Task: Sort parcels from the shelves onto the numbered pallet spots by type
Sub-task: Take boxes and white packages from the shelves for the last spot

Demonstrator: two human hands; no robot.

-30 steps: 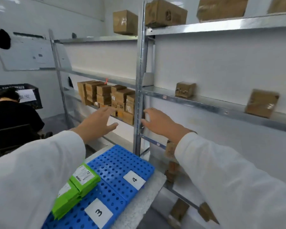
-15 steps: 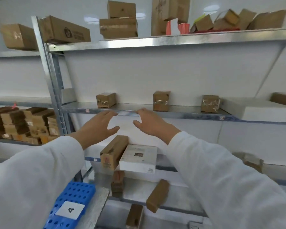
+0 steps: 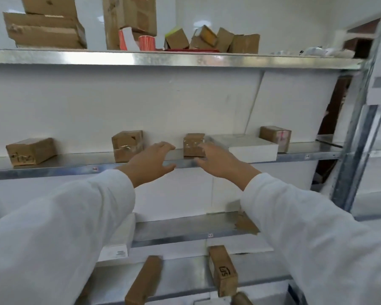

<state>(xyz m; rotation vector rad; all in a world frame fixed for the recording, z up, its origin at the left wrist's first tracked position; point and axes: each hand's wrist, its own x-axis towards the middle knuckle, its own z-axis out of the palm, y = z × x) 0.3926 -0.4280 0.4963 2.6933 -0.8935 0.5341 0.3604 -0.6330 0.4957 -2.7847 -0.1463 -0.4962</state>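
Both my hands are stretched toward the middle metal shelf (image 3: 75,167), fingers relaxed and holding nothing. My left hand (image 3: 151,160) hovers just left of a small taped brown parcel (image 3: 193,144). My right hand (image 3: 220,161) is in front of that parcel's right side, beside a flat white box (image 3: 251,149). Another brown parcel (image 3: 127,145) stands behind my left hand, one more (image 3: 30,150) lies at the far left, and one (image 3: 275,137) stands at the right behind the white box. The numbered pallet is out of view.
The top shelf (image 3: 174,59) carries large cartons (image 3: 44,29), red rolls (image 3: 146,42) and several small boxes. Lower shelves hold a white box (image 3: 117,252) and brown parcels (image 3: 222,269), (image 3: 144,280). A steel upright (image 3: 359,133) bounds the bay on the right.
My view swung right along the shelving; the blue pallet with its numbered labels dropped out of sight. Both hands stayed empty and reached closer to the small parcel on the middle shelf.
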